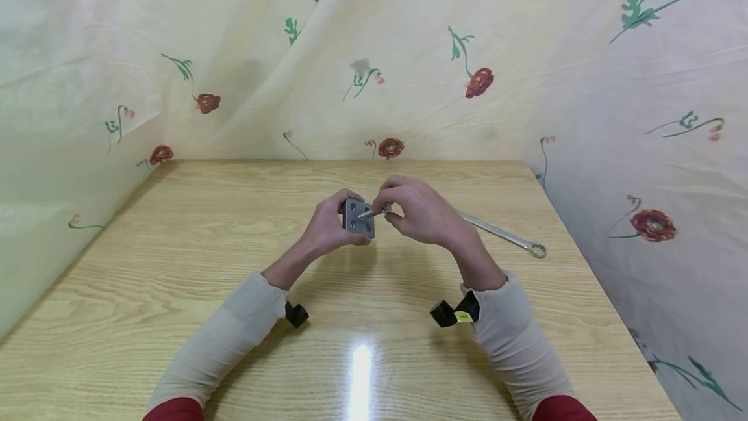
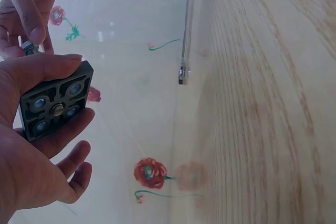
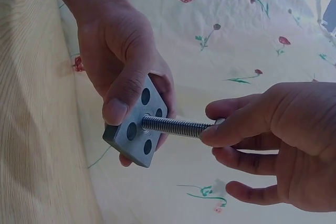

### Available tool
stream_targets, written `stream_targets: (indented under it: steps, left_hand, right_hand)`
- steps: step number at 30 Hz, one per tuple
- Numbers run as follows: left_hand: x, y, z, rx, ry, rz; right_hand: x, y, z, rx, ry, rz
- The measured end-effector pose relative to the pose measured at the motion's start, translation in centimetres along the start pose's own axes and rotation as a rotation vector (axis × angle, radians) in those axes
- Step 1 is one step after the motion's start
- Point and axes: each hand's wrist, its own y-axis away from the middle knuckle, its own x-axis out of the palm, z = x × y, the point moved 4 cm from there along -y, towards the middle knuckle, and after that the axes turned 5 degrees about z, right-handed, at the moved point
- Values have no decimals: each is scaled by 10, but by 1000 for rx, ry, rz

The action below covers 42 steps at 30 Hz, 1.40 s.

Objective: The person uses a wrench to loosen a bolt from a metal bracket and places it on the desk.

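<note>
My left hand (image 1: 328, 225) grips a small square metal plate (image 3: 138, 141) by its edges, thumb on one side and fingers on the other. Several round holes mark the plate's grey face. A long threaded bolt (image 3: 176, 126) stands in the middle hole. Its head end is between the thumb and fingers of my right hand (image 1: 425, 214), which mostly cover it; the hex head (image 2: 29, 47) shows in the left wrist view. On the plate's dark ribbed back (image 2: 55, 98), the bolt's end (image 2: 58, 109) shows at the centre. Both hands are raised above the table.
A combination wrench (image 1: 502, 232) lies on the wooden table (image 1: 234, 213), right of my right hand and partly hidden by it. Flower-patterned cloth (image 1: 263, 83) hangs along the table's back and sides. Black wrist devices (image 1: 297, 314) sit under both forearms.
</note>
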Motion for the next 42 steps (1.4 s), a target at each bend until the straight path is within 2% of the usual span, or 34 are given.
stream_targets:
  steps: [6, 13, 16, 20, 28, 32, 37, 40, 42]
  left_hand:
    - [3, 2, -3, -15, 0, -4]
    - [6, 4, -5, -27, -10, -4]
    - [6, 5, -5, -30, -12, -3]
    - [7, 4, -5, -23, -15, -1]
    - [6, 4, -6, -22, -5, -8]
    - [5, 3, -5, -19, 1, 0]
    - [5, 1, -3, -11, -3, 3]
    - [4, 1, -2, -9, -5, 2]
    - [3, 0, -2, -10, -4, 5]
  right_hand:
    - [-2, 4, -1, 30, -26, 37]
    - [-5, 7, -7, 216, -76, 71]
    - [-4, 7, -8, 246, -83, 79]
    - [-4, 7, -7, 207, -70, 68]
    - [-6, 7, -2, 40, -23, 28]
    - [-6, 7, -1, -12, -12, 11]
    - [-5, 5, -2, -27, -13, 9]
    - [-5, 3, -3, 3, -27, 24]
    - [-6, 3, -4, 54, -41, 41]
